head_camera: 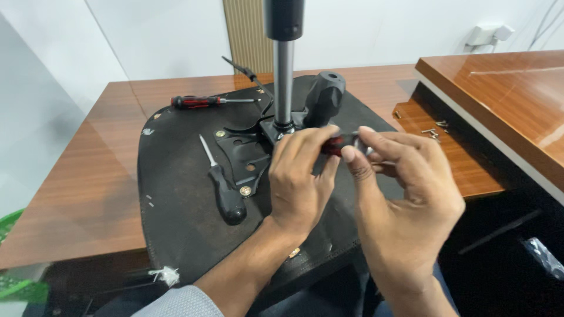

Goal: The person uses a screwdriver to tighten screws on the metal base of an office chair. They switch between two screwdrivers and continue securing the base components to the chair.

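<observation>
An upturned black chair seat (176, 194) lies on a brown wooden table (88, 170), with a black metal mechanism plate (247, 155) bolted to it and a steel gas-lift column (283, 76) rising from the plate. My left hand (299, 182) and my right hand (405, 205) meet just right of the column. Between their fingertips they pinch a small red-and-black tool (333, 144), mostly hidden by the fingers. Something small and metallic shows at my right fingers; I cannot tell what it is.
A black-handled screwdriver (223, 191) lies on the seat left of my hands. A red-and-black screwdriver (202, 101) lies on the table behind. A black knob (324, 94) stands by the column. Several loose screws (433, 132) sit at the right. A raised wooden desk (505, 100) borders the right.
</observation>
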